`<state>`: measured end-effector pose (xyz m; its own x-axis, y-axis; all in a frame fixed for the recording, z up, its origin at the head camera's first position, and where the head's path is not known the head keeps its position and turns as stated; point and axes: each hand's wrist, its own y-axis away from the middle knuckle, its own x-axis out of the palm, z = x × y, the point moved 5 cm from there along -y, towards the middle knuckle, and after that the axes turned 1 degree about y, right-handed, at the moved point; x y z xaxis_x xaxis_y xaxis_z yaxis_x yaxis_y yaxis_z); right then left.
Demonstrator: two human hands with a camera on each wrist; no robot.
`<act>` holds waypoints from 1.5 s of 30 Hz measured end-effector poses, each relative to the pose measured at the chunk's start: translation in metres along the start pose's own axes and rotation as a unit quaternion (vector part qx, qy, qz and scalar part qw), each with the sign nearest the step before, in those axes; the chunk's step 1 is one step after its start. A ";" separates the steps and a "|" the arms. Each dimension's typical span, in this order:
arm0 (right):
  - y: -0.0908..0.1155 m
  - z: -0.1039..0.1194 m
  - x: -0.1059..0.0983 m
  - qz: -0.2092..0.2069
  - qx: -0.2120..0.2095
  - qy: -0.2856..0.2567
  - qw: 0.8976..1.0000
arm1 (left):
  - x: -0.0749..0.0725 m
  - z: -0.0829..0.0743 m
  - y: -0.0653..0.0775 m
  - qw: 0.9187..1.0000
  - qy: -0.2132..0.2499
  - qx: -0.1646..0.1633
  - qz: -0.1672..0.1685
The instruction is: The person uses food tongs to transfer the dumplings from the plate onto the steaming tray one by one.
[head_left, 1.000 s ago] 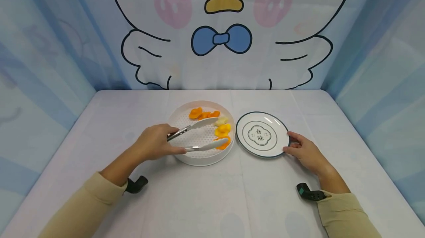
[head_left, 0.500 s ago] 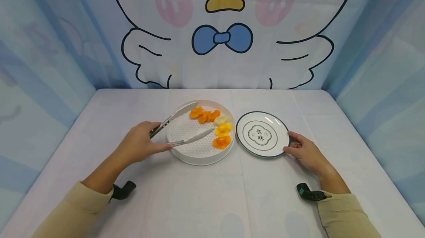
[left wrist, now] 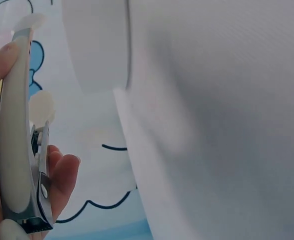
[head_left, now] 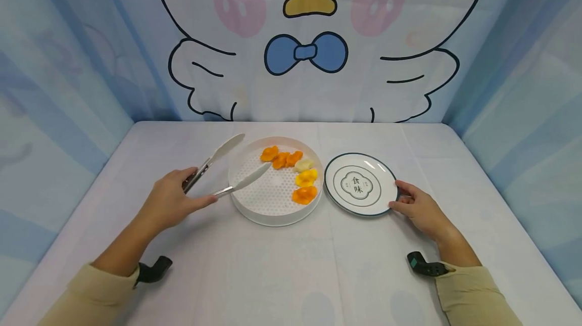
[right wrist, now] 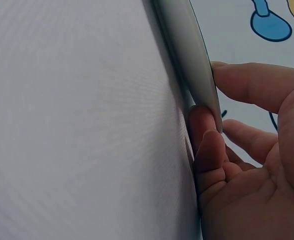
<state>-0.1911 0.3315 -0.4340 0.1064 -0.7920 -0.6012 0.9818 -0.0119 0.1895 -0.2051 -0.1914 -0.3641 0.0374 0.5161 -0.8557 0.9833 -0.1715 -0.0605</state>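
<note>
My left hand (head_left: 170, 199) holds a pair of tongs (head_left: 246, 179) with pale tips spread wide and nothing between them. One tip reaches over the left part of a round white steamer-like tray (head_left: 277, 220); the other points past its rim. Along the tray's back and right side lie several orange pieces (head_left: 304, 195), a yellow piece (head_left: 306, 178) and a pale piece (head_left: 303, 165). In the left wrist view the tongs' handle (left wrist: 14, 125) lies between thumb and fingers. My right hand (head_left: 420, 212) pinches the right rim of a white plate (head_left: 336, 192), fingers tucked under the edge (right wrist: 199, 65).
The plate stands just right of the tray on a white-covered table (head_left: 273, 275). Behind the table hangs a cartoon-printed curtain (head_left: 304, 93), and blue curtains (head_left: 59, 88) close off both sides. A wrist camera (head_left: 154, 269) sits on each forearm.
My left hand has drawn back to the left with the tongs, away from the orange and yellow pieces, and the tongs' arms have spread. The right hand keeps its hold on the plate.
</note>
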 end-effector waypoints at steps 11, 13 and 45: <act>0.001 0.002 0.000 0.000 -0.004 0.000 1.000 | -0.007 0.019 0.010 0.998 0.008 -0.006 -0.064; 0.002 0.003 0.000 0.000 -0.005 -0.002 1.000 | -0.008 0.023 0.012 0.997 0.005 -0.012 -0.072; 0.003 0.003 0.000 0.001 0.005 0.001 1.000 | -0.012 0.064 0.027 0.991 -0.016 -0.115 -0.073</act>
<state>-0.1890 0.3294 -0.4314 0.1089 -0.7910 -0.6021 0.9801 -0.0157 0.1979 -0.1907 -0.2564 -0.3881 -0.1096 0.4945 -0.8622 0.9926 0.1007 -0.0684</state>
